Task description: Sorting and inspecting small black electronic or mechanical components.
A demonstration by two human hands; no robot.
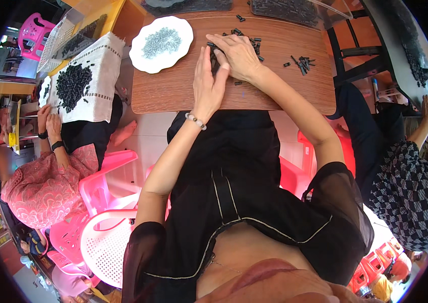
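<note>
Cupping short black cylinders [213, 46]

Pink plastic chairs [93, 189] stand on a pale tiled floor [151, 131] around a brown wood-grain table [166, 96], while red stools [375, 262] cluster in bright light at the room's lower right.

Bright, fairly even light leaves the small black cylindrical pieces [303, 64] reasonably sharp, nearly washes out the white scalloped plate [140, 54] and glares off the pink plastic chair [115, 158], while the black fabric trousers [224, 134] lose detail and fisheye distortion bends the softer, black-cornered edges.
</note>
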